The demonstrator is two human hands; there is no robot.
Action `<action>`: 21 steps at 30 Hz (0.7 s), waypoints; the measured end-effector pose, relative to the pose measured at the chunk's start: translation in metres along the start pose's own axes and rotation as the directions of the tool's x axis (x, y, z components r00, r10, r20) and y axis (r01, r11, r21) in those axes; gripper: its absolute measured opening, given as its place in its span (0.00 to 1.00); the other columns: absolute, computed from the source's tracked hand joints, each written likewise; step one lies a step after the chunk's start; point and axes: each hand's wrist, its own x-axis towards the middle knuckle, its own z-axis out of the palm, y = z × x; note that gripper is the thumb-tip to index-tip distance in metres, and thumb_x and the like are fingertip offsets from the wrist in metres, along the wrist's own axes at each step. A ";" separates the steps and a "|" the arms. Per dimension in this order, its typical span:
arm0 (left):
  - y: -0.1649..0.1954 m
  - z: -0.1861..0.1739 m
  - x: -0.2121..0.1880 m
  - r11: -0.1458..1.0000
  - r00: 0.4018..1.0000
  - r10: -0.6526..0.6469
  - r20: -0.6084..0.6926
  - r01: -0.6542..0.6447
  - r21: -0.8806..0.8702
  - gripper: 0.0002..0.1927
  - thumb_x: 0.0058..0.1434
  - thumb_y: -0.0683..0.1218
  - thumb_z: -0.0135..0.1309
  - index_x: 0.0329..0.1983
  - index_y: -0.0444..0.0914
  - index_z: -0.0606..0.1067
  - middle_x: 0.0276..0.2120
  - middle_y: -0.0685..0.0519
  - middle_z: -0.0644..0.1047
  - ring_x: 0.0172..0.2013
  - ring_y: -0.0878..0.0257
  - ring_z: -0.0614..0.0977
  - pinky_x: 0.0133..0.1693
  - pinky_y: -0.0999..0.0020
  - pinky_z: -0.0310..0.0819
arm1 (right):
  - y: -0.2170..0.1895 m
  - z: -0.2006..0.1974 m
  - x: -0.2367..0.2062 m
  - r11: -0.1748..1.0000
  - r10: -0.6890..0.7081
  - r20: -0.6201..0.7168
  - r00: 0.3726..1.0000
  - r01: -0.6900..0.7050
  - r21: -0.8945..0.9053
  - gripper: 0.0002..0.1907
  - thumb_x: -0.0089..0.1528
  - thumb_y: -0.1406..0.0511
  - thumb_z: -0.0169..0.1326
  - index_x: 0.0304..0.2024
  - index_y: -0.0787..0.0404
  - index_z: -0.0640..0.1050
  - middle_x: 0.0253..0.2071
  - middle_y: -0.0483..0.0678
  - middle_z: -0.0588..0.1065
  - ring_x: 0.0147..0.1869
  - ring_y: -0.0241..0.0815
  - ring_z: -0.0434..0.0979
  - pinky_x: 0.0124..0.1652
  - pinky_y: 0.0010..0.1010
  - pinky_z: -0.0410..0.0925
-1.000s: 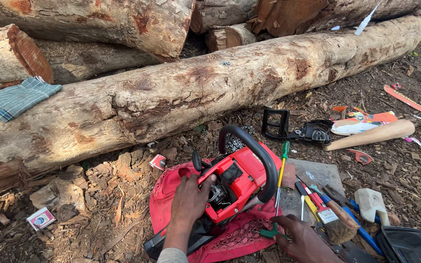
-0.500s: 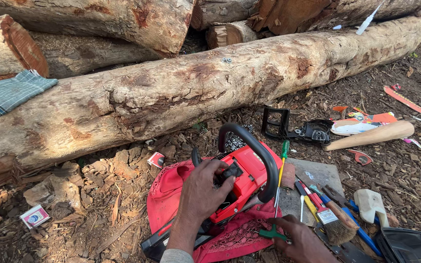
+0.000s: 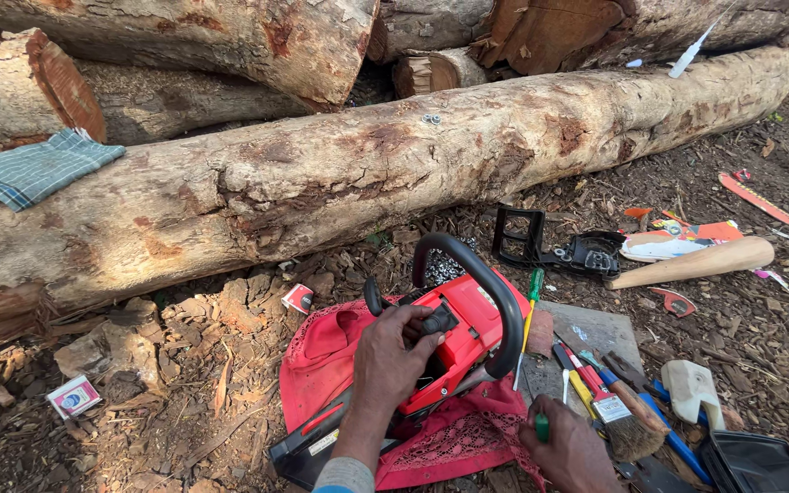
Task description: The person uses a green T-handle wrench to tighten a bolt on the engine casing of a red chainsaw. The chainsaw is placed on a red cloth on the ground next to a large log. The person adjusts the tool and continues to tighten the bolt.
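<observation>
A red chainsaw body [image 3: 461, 340] with a black loop handle lies on a red cloth [image 3: 326, 365] on the bark-strewn ground. My left hand [image 3: 393, 361] rests on top of the saw, fingers curled over a black part near its rear. My right hand [image 3: 570, 449] sits low at the saw's right side, closed around a green-handled tool [image 3: 541, 426] that points up. A second green-handled screwdriver [image 3: 531, 301] leans beside the loop handle.
A long log [image 3: 340, 183] crosses behind the saw, with a folded checked cloth [image 3: 36, 167] on it. Right of the saw: a flat board with brushes and screwdrivers [image 3: 609, 393], a black saw cover [image 3: 559, 248], a wooden handle [image 3: 696, 263], a white bottle [image 3: 691, 388].
My left hand slid up from the saw's lower left side onto its top. The view shifted slightly; my right hand stays low at the right.
</observation>
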 end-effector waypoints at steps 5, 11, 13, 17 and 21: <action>-0.023 -0.010 0.012 0.984 0.977 0.038 0.208 -0.001 -0.177 0.23 0.54 0.38 0.60 0.56 0.39 0.79 0.41 0.51 0.85 0.40 0.65 0.87 0.46 0.67 0.83 | 0.018 -0.016 0.004 0.947 0.167 -0.131 0.977 -0.122 0.298 0.16 0.61 0.55 0.60 0.42 0.59 0.74 0.30 0.53 0.78 0.33 0.49 0.80 0.38 0.42 0.70; -0.043 -0.018 0.015 0.967 0.950 0.048 0.309 0.033 -0.252 0.22 0.61 0.37 0.51 0.59 0.38 0.77 0.46 0.51 0.85 0.47 0.65 0.85 0.51 0.68 0.78 | 0.021 -0.049 -0.004 0.771 0.196 -0.287 0.938 0.033 0.635 0.18 0.65 0.64 0.56 0.58 0.57 0.79 0.28 0.51 0.77 0.26 0.39 0.73 0.26 0.30 0.66; -0.044 -0.021 0.018 0.939 0.934 0.039 0.354 0.087 -0.333 0.23 0.60 0.37 0.53 0.60 0.38 0.76 0.47 0.51 0.83 0.48 0.65 0.83 0.53 0.68 0.77 | 0.019 -0.066 -0.014 0.731 0.155 -0.443 0.883 0.199 0.652 0.17 0.64 0.66 0.56 0.56 0.60 0.80 0.30 0.48 0.79 0.26 0.35 0.73 0.25 0.27 0.67; -0.037 -0.029 0.020 0.926 0.938 0.034 0.346 0.100 -0.363 0.22 0.60 0.39 0.49 0.59 0.38 0.78 0.48 0.49 0.85 0.50 0.64 0.85 0.54 0.69 0.77 | 0.003 -0.113 -0.050 0.695 0.097 -0.637 0.765 0.407 0.593 0.15 0.65 0.67 0.59 0.54 0.63 0.82 0.32 0.50 0.77 0.29 0.33 0.71 0.26 0.27 0.64; -0.017 -0.027 0.000 0.980 0.972 0.009 0.235 0.038 -0.193 0.20 0.58 0.41 0.58 0.55 0.38 0.79 0.46 0.48 0.85 0.46 0.61 0.86 0.52 0.67 0.79 | -0.042 -0.154 -0.074 0.789 -0.222 -0.556 0.801 0.483 0.380 0.12 0.59 0.66 0.61 0.45 0.61 0.86 0.33 0.48 0.84 0.34 0.30 0.79 0.33 0.23 0.71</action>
